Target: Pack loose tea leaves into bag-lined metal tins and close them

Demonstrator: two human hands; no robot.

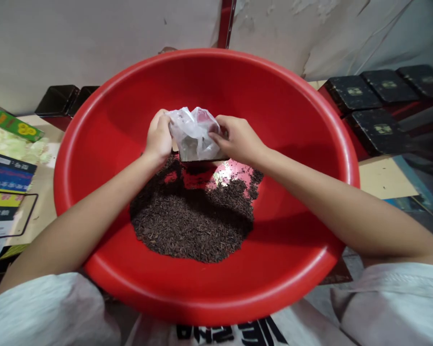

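Observation:
A large red plastic basin (303, 144) fills the view, with a heap of dark loose tea leaves (191, 216) on its bottom. Above the far side of the heap, both my hands grip a small clear plastic bag (193, 132) that lines a dark box; only the box's lower edge shows. My left hand (159, 137) is closed on the bag's left side. My right hand (238, 139) pinches its right side.
Several black tins (378, 127) lie on the table at the right, and two more black tins (57, 98) at the back left. Printed packets (5, 182) and a green box (12, 124) lie at the left. A wall stands close behind the basin.

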